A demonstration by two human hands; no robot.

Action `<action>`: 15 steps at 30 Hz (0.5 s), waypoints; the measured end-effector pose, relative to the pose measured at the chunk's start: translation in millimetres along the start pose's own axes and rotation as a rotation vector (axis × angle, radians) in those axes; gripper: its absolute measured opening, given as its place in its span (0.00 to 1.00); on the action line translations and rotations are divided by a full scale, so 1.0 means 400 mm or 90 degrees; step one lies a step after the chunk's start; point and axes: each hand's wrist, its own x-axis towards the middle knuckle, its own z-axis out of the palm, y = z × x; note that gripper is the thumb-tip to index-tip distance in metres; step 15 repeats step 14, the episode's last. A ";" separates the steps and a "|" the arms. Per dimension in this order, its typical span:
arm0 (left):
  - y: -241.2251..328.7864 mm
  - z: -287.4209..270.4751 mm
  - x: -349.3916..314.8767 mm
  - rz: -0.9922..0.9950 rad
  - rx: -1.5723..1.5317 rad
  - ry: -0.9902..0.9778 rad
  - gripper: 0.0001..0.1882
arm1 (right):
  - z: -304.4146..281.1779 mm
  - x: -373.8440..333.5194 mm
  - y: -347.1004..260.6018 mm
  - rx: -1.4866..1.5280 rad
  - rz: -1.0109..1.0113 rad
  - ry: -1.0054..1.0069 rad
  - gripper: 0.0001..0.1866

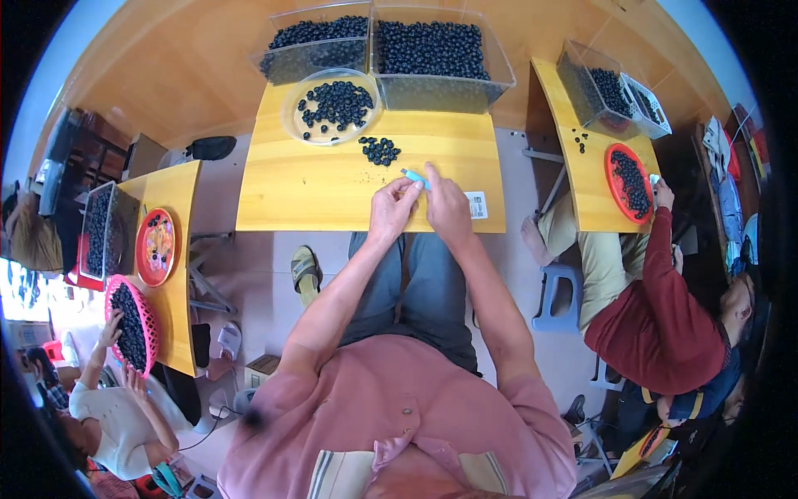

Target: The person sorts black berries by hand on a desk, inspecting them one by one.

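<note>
A small light-blue tool with a grey tip (414,177) is between my two hands, above the near part of the yellow table (283,195). My left hand (391,209) is closed at its near side, the thumb and fingertips against it. My right hand (449,206) grips its right end, with the index finger pointing up and away. Just beyond the tool lies a loose pile of dark, shiny, bead-like balls (381,151). Farther left stands a round clear tub (288,116) holding more of them. A white printed label (476,205) lies right of my right hand.
Two clear bins (440,93) (320,62) full of dark balls stand at the table's far edge. At right, a person in a dark red top (665,316) works beside a red tray (613,179). On the left, another person (125,416) handles a pink basket (152,333).
</note>
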 end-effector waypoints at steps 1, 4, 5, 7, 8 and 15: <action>0.004 0.002 0.001 -0.011 -0.030 -0.015 0.13 | -0.001 0.005 -0.016 0.019 0.012 -0.007 0.26; 0.010 -0.001 -0.007 -0.021 -0.099 0.014 0.12 | -0.006 0.016 -0.045 0.053 0.024 0.010 0.27; 0.014 -0.008 -0.005 -0.021 -0.099 0.011 0.12 | -0.019 0.024 -0.054 0.052 0.025 0.011 0.27; 0.022 -0.048 0.010 0.045 -0.127 0.100 0.11 | -0.065 0.051 -0.085 0.005 -0.033 0.064 0.28; 0.023 -0.084 0.028 0.087 -0.108 0.138 0.11 | -0.102 0.058 -0.099 0.006 -0.034 0.063 0.28; -0.005 -0.286 0.126 0.158 0.065 0.273 0.11 | -0.353 0.086 -0.177 -0.042 -0.186 0.077 0.24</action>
